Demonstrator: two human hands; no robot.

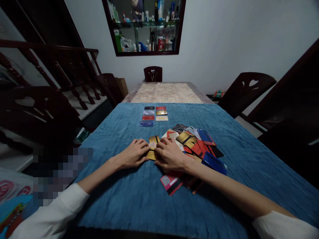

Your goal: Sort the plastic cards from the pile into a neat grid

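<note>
The left hand [136, 153], fingers loosely curled, and the right hand [171, 154], likewise half-closed, touch opposite edges of the flat gold cards with dark stripes [152, 153] between them; how firmly, I can't tell. Just beside the right hand spreads a jumbled heap of glossy rectangular red, blue and gold cards [199, 143]. Beyond lie two columns of smooth cards [148, 118] on the wrinkled blue cloth [119, 199], then a marbled tabletop [166, 92].
</note>
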